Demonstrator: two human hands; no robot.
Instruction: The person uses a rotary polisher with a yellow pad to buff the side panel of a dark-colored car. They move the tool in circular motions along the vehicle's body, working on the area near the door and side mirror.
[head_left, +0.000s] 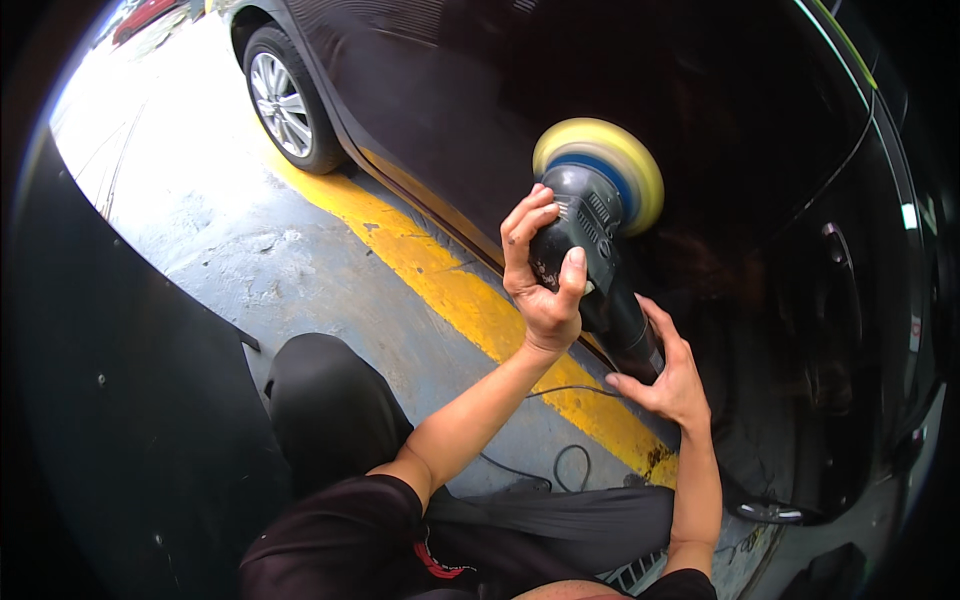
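A black power polisher [600, 255] with a blue backing plate and a round yellow pad [645, 175] is held at the dark, glossy side panel [420, 110] of a car, the pad at the panel's surface. My left hand [540, 270] grips the polisher's head, fingers and thumb around its housing. Lower right, my right hand [668, 375] wraps round the rear of the tool's long body. A black power cord [572, 462] runs from the tool and loops on the floor below.
A silver-rimmed wheel [285, 100] stands at upper left. A yellow painted stripe [410, 275] crosses the grey floor along the car. A dark panel [130, 420] fills the left side. My bent knee [325, 395] is beside the stripe, and a red car [140, 22] shows far off.
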